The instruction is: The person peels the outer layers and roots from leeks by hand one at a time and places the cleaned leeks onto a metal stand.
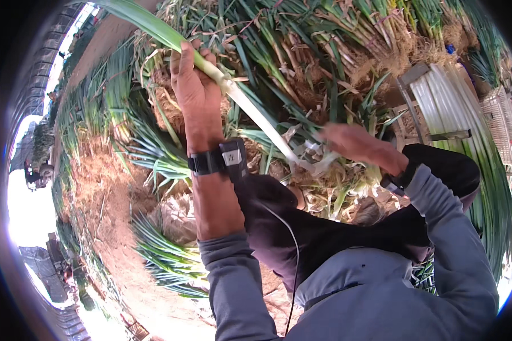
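Note:
My left hand (194,85) is closed round a long green onion (256,116), gripping it where the green leaves meet the white stalk. The leaves run up past the top left of the view, and the white stalk slants down to the right. Close to its lower end is my right hand (355,145), smeared by motion, so I cannot tell whether its fingers grip anything. Pale, blurred strips of peel (322,165) hang around that lower end. Peelings and dry leaves (338,199) lie on the ground between my legs.
Cleaned green onions (446,96) with white stalks lie stacked at the right, beside a metal bar frame (416,108) and a pale crate (499,122). Unpeeled bundles with roots (375,34) are heaped across the far side. Another leafy bunch (168,256) lies at the left.

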`<state>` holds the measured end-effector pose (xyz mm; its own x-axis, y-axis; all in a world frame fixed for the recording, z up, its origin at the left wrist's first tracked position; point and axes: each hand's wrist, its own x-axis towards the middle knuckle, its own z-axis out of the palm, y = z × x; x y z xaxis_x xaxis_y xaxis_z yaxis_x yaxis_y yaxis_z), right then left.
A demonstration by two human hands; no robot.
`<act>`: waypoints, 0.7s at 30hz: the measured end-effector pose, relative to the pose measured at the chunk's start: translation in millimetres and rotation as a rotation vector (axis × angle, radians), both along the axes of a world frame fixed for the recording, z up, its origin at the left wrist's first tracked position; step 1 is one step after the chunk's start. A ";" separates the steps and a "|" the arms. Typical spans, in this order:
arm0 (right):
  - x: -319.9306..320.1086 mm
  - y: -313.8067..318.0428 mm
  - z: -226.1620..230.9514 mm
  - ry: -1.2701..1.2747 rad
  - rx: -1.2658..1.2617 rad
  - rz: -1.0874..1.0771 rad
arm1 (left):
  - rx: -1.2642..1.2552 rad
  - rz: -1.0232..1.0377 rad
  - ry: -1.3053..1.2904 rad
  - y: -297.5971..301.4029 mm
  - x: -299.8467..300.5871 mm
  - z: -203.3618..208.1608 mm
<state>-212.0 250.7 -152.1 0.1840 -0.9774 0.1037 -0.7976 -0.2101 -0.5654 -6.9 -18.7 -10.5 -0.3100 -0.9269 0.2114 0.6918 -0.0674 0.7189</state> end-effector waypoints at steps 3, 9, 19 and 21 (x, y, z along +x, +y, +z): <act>26.0 -59.2 102.9 -0.264 -0.249 -0.197 | 0.027 -0.059 0.031 16.8 -12.0 0.0; 33.6 -120.7 119.9 -0.176 -0.672 -0.100 | -0.035 -0.227 0.066 21.7 -42.7 -9.3; 17.0 21.0 34.7 -0.228 -0.109 0.170 | -0.116 -0.007 0.055 -1.8 -12.5 4.6; 23.1 50.7 -16.8 0.248 0.633 0.195 | -0.104 0.107 0.024 -9.7 -3.2 2.0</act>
